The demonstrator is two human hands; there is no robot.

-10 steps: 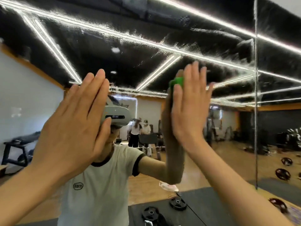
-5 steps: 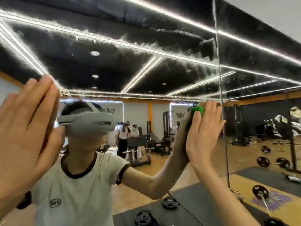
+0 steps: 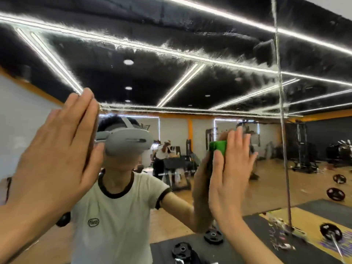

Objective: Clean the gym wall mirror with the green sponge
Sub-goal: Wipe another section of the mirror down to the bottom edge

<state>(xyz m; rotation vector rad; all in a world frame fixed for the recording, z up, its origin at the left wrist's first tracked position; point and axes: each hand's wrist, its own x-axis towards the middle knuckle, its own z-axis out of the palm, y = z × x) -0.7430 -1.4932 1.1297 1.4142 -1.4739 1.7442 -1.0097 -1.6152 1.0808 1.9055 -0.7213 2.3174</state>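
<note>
**Flat palms on the glass, sponge pinned under the right**

Nearest, left of the green sponge (image 3: 219,147): left hand (image 3: 55,161), fingers straight, flat against the wall mirror (image 3: 171,54), probably for bracing. Right hand (image 3: 228,168), fingers extended, pressing the sponge to the glass for even wiping pressure. Mostly hidden behind those fingers; contact face unseen. Beyond, above the sponge: streaky smears. Right of it: a vertical mirror seam (image 3: 282,130).
</note>
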